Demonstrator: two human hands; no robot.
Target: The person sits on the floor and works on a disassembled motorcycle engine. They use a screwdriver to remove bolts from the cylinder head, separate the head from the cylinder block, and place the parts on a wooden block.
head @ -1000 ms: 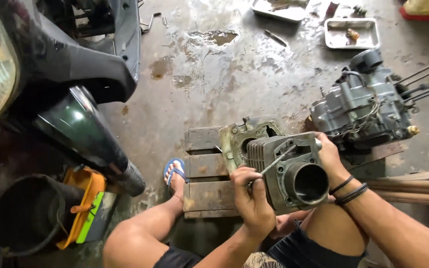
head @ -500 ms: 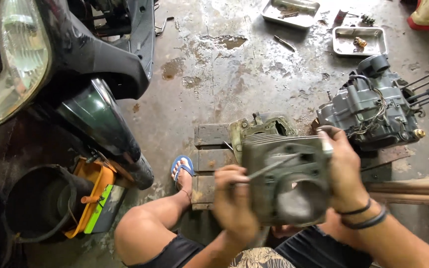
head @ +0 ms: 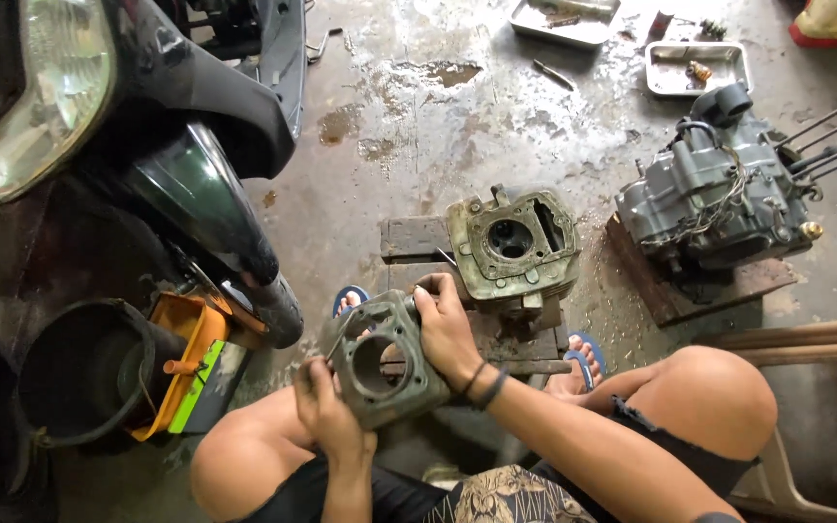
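Observation:
I hold a grey metal engine cylinder block point(head: 386, 363) over my lap, its round bore facing up. My left hand point(head: 326, 412) grips its lower left corner, and a thin tool seems pinched in the fingers. My right hand point(head: 446, 329) clamps the block's right side, with dark bands on the wrist. Just beyond, a dirty cylinder head point(head: 512, 244) rests on a small wooden pallet point(head: 411, 235), apart from both hands.
A grey engine case point(head: 719, 194) with long studs sits on a wooden block at right. Two metal trays point(head: 695, 68) of small parts lie far back. A dark motorbike point(head: 147, 126) fills the left, with a black bucket point(head: 79, 373) and an orange tool case point(head: 191, 363) below. The concrete floor is wet.
The cylinder block has come down and left, off the cylinder head and toward my lap, turned so its flat gasket face points up. The cylinder head on the pallet is now uncovered.

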